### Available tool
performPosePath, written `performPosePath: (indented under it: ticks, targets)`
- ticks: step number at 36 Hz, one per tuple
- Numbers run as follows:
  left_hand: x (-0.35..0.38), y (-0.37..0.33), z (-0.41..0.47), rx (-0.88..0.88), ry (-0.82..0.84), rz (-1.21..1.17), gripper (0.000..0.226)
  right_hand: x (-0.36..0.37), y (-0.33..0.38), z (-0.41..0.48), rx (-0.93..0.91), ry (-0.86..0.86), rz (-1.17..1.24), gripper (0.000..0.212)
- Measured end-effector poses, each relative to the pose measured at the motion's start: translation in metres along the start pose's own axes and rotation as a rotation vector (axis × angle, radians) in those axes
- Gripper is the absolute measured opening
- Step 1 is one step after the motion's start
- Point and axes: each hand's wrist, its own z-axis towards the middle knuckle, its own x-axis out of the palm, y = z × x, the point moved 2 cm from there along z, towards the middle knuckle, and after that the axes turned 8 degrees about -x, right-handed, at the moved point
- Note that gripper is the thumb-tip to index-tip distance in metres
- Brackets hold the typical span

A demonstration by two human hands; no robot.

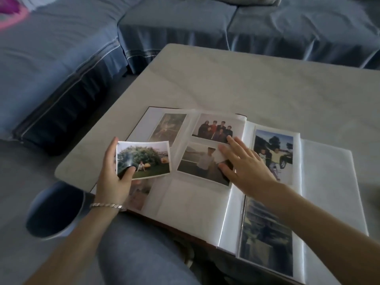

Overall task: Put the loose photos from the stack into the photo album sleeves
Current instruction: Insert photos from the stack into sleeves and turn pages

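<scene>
An open photo album (191,202) lies across the table's near edge and my lap. My left hand (112,177) grips a loose photo (144,159) of a green bush by its left edge, thumb on top, above the album's left page. My right hand (244,163) lies flat with straight fingers on a photo of a person in white (201,161) in the left page's middle sleeve. A group photo (214,128) sits in the sleeve above it. The right page holds a photo with a car (273,153) and another photo (265,239) below it.
The album rests on a pale grey table (246,85). A blue sofa (185,23) runs behind and to the left. A dark round stool or bin (55,210) stands at the lower left, beside my knee (139,254). No separate photo stack is in view.
</scene>
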Motion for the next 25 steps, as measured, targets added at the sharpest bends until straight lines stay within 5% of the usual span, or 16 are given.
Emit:
performPosePath:
  ticks: [10,25]
  targets:
    - [-0.003,0.013,0.004,0.035,-0.089,-0.096,0.076,-0.002,0.004,0.001,0.008,0.031,-0.004,0.059]
    - [-0.022,0.035,0.011,-0.268,0.384,-0.185,0.076,-0.002,0.002,0.003,0.021,0.025,0.015,0.058]
